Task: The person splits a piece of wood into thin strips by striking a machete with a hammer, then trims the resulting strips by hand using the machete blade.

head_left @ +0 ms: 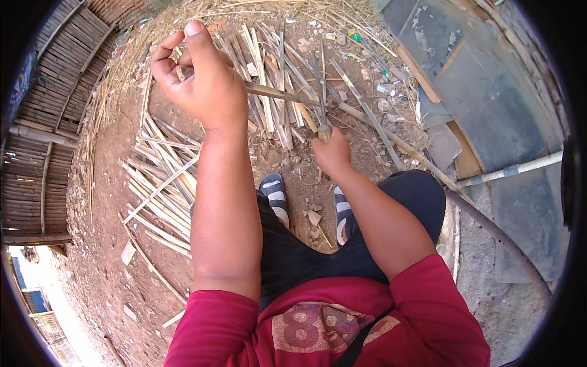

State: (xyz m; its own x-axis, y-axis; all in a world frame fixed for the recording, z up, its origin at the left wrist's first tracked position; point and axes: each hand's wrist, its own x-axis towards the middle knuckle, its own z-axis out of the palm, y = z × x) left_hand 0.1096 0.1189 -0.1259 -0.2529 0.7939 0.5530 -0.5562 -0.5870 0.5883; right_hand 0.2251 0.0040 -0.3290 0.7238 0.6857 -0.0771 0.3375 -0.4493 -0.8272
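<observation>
My left hand (205,76) is raised at the upper left, fingers curled around a bamboo stick (278,93) with the thumb pointing up. The stick extends rightward from the palm and crosses a long, narrow knife blade. My right hand (333,154) is closed on the handle of that knife (323,92), its blade pointing away from me. Where stick and blade cross, I cannot tell how deep the edge sits. Beyond the stick, split bamboo strips (262,64) lie in a loose bundle on the ground.
Another pile of bamboo strips (162,183) lies at the left. Long poles (391,136) slant across the right side, beside dark sheets (489,104). A slatted bamboo wall (73,67) stands at the far left. Straw and litter cover the dirt at the back.
</observation>
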